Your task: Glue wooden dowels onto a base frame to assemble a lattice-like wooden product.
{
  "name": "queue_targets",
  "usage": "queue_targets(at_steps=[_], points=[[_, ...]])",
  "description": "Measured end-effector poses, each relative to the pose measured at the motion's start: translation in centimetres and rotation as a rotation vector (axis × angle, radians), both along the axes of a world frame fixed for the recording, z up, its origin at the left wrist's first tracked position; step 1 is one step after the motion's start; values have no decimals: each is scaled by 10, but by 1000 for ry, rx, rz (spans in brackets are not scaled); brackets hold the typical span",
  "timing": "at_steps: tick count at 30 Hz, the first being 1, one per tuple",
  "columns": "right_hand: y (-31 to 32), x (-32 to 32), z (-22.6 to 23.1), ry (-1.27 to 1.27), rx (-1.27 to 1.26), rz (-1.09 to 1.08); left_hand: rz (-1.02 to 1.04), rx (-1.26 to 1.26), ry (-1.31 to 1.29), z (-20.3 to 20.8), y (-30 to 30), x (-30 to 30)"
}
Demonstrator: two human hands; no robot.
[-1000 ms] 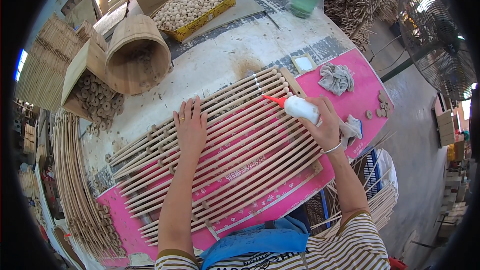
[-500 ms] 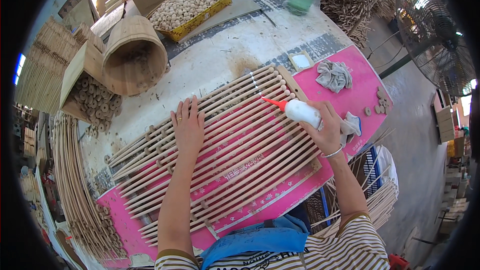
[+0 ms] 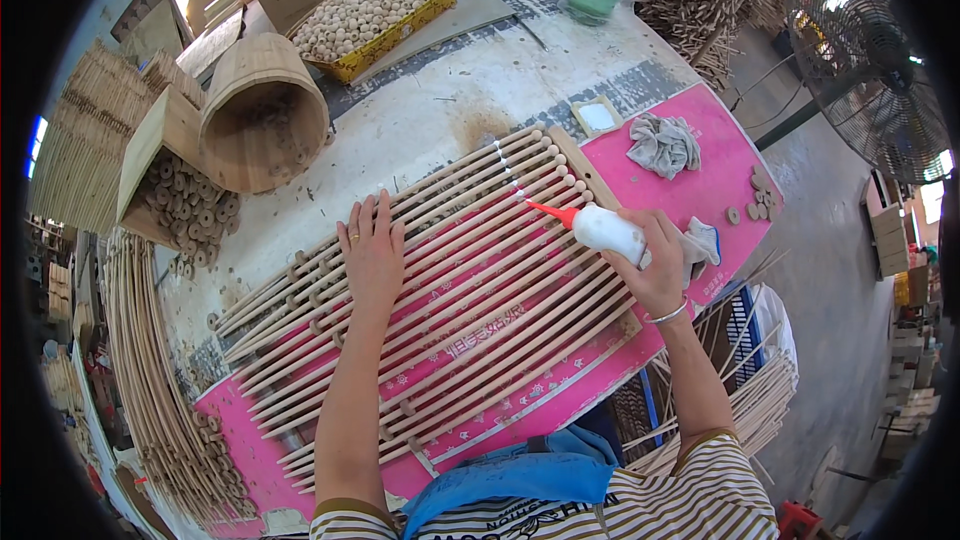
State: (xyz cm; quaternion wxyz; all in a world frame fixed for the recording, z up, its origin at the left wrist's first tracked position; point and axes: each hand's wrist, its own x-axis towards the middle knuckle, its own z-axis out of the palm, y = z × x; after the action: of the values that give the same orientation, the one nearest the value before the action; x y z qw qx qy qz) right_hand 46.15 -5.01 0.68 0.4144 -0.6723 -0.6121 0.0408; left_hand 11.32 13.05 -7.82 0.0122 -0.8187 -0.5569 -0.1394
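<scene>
A row of thin wooden sticks (image 3: 470,285) lies side by side on a pink sheet (image 3: 560,395), several with round ball ends against a wooden bar (image 3: 583,165). My right hand (image 3: 655,265) grips a white glue bottle (image 3: 608,232), tilted so its red nozzle (image 3: 552,211) points at the upper sticks. White glue dabs (image 3: 508,168) run in a line across the topmost sticks, up to the nozzle tip. Flat on the sticks, toward their upper left, rests my left hand (image 3: 375,250) with fingers spread. Small wooden rings (image 3: 292,302) sit on some sticks near their left ends.
Left stand a wooden bucket (image 3: 262,110) and a box of wooden rings (image 3: 190,205), with long sticks (image 3: 150,340) below. A yellow tray of wooden balls (image 3: 375,25) is at the back. A crumpled grey cloth (image 3: 663,147) and loose rings (image 3: 755,202) lie right, near a fan (image 3: 865,60).
The bottle's nozzle has moved slightly down across the sticks, and the line of white dabs is a bit longer. My left hand stays in place on the sticks.
</scene>
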Motion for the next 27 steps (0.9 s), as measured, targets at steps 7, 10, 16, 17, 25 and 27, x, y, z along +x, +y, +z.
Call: queue_targets(at_steps=[7,10,16,17,25,27], points=[[-5,-2,1,10,-5,-6,3,9,-3,-1,0,0],[-9,0,2,15,15,-16,1,4,9,-1,2,1],[-16,-2,4,-16,21,-29,8,-2,13,-1,1,0],[-16,-3,4,-21,28,-32,6,-3,13,0,1,0],[-22,-2,3,-15,9,-22,4,-1,6,-1,1,0],[-24,-2,3,-15,16,-29,4,3,6,0,2,0]])
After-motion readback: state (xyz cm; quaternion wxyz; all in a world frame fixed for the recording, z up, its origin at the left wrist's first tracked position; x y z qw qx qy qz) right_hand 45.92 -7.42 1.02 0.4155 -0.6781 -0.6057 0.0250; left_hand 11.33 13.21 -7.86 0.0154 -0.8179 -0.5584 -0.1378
